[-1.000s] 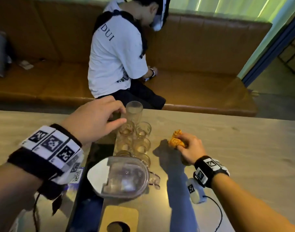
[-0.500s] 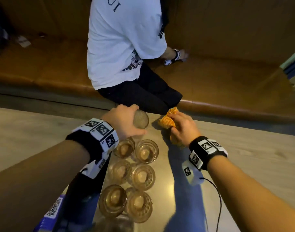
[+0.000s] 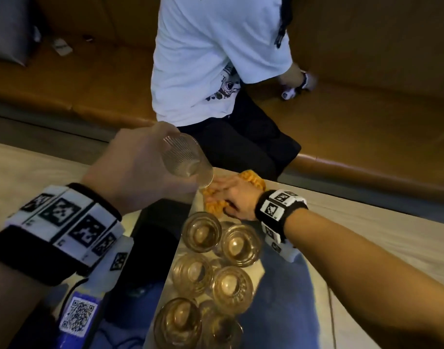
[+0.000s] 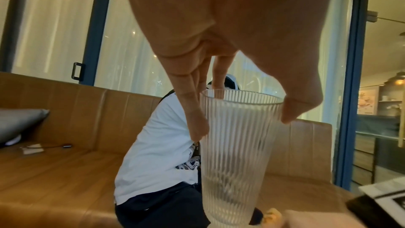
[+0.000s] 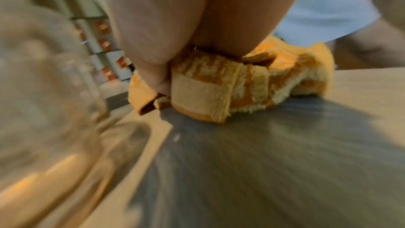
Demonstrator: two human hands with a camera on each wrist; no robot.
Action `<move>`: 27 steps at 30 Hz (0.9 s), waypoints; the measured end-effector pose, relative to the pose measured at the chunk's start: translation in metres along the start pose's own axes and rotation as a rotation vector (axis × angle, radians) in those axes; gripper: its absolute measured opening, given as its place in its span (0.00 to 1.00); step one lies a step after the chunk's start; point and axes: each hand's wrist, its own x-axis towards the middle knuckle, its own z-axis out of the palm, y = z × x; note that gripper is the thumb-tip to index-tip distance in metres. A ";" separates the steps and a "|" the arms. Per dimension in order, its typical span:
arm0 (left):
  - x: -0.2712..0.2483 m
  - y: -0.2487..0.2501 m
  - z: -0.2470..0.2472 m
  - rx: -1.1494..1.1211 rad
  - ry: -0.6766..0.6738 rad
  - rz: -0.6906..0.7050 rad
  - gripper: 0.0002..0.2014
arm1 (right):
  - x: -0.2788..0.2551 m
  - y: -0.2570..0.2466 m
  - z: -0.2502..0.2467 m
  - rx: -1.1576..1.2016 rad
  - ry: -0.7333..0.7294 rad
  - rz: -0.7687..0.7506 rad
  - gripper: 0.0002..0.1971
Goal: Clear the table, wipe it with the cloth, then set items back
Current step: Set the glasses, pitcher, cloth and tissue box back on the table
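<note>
My left hand (image 3: 140, 170) grips a tall ribbed glass (image 3: 185, 159) by its rim and holds it in the air above the far edge of the table (image 3: 367, 235). In the left wrist view the fingers and thumb curl round the rim of that ribbed glass (image 4: 236, 153). My right hand (image 3: 236, 197) presses a bunched orange cloth (image 3: 251, 180) onto the table just below and right of the glass. The right wrist view shows the thumb and fingers clamped on the orange cloth (image 5: 230, 86). Several small glasses (image 3: 203, 233) stand in two rows in front of the cloth.
A person in a white shirt (image 3: 215, 59) sits on the brown leather bench (image 3: 367, 137) right behind the table's far edge. A dark object (image 3: 155, 238) lies left of the small glasses. A grey cushion (image 3: 9, 28) rests at the bench's far left.
My left hand has lifted the ribbed glass off the table. My right hand has slid the cloth left, toward where the glass stood. The view has tilted down and moved closer.
</note>
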 end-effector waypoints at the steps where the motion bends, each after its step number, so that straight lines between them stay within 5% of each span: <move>1: -0.001 -0.004 0.000 0.008 0.010 -0.004 0.49 | -0.006 0.001 0.000 0.046 -0.051 -0.037 0.26; 4: -0.006 -0.013 0.001 0.023 0.013 -0.010 0.47 | -0.017 0.016 -0.012 0.139 -0.143 -0.034 0.25; 10: -0.010 -0.019 0.008 0.033 0.038 -0.003 0.45 | 0.022 0.008 -0.017 0.065 -0.051 -0.032 0.26; 15: -0.011 -0.023 0.012 0.006 0.045 0.007 0.44 | -0.008 0.021 -0.021 0.126 -0.195 -0.053 0.25; 20: -0.013 -0.010 0.015 -0.037 0.066 0.046 0.43 | -0.002 0.016 -0.047 0.556 0.290 0.418 0.22; 27: -0.003 0.016 0.023 -0.087 0.087 0.119 0.43 | -0.026 0.008 -0.070 1.390 0.246 0.873 0.09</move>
